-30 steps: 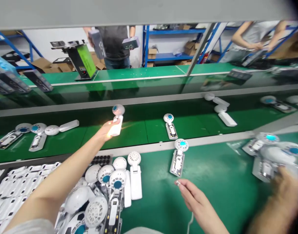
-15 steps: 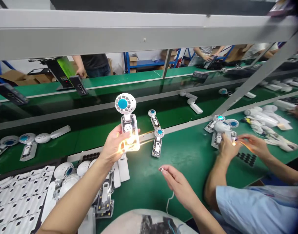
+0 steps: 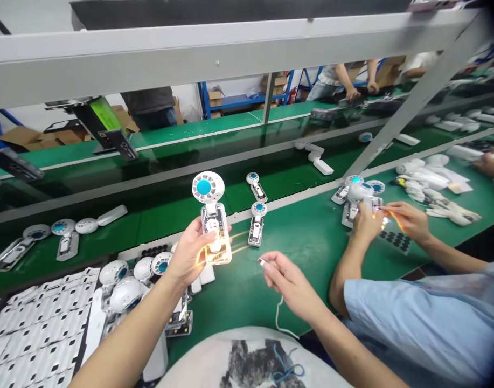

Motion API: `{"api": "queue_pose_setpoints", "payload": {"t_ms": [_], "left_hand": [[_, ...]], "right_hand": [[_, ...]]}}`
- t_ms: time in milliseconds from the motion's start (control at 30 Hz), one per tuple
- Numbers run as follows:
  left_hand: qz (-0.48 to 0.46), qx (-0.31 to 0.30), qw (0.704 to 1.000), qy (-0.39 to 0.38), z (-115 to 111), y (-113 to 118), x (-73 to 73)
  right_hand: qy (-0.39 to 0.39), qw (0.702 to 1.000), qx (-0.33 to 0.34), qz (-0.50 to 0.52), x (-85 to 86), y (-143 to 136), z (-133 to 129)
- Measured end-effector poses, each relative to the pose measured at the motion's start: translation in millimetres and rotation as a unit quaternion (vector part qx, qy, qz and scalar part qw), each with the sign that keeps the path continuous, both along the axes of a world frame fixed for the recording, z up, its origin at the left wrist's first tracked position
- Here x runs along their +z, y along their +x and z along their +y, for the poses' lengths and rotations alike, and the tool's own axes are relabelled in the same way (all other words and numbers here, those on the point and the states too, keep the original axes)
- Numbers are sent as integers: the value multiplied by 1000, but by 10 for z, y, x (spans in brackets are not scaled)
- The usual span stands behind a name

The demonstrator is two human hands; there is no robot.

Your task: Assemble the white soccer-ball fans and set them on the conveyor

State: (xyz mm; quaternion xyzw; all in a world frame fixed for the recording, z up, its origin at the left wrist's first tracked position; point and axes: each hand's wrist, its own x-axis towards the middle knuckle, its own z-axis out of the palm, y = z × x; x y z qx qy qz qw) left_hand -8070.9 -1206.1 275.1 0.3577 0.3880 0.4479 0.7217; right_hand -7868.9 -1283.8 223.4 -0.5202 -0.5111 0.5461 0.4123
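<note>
A white device [image 3: 208, 187] with a round, blue-centred head and a clear-edged body is upright in my left hand [image 3: 188, 252]. Its lower part glows orange-yellow beside my thumb. My right hand [image 3: 289, 280] pinches the small plug [image 3: 262, 261] of a white cable [image 3: 278, 318] that hangs down toward my lap. The plug is apart from the device, to its right and slightly lower. Just beyond, a similar device [image 3: 256, 230] lies on the green table [image 3: 226, 307], and another [image 3: 258, 189] lies on the green belt behind it.
White parts fill a tray [image 3: 40, 323] at the lower left, beside a pile of devices [image 3: 125, 293]. At the right, a co-worker's hands [image 3: 368, 221] work on a device near black round pieces [image 3: 394, 241] and white gloves [image 3: 452, 210]. A metal frame beam [image 3: 214, 62] crosses above.
The view has shifted slightly. The device in my left hand sits lower in view, and its glow looks weaker. My right hand still pinches the plug. Across the belt, a person's hand has left the dark device.
</note>
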Motion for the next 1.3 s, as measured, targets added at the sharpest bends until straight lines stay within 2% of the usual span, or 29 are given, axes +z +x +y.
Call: {"api": "queue_pose_setpoints", "payload": {"t_ms": [167,267,433,600,900,1300], "left_hand": [[2,11,998,-67,-89,94,-95],[8,-24,998,-65,-106,123,-137],[-12,-96,995,-37,-91,81,-156],[-17,-82,997,1,-72,65,-171],[-23,-95,995,-18,-38,94,-154],[-3,-48,999,-7,3,77,-219]], "right_hand": [[32,999,24,29,227,-102,70],[31,998,42,41,278,-175,113],[24,998,34,48,236,-194,162],[25,998,19,63,228,-160,218],[22,997,26,70,197,-143,281],[15,998,23,60,201,-109,317]]}}
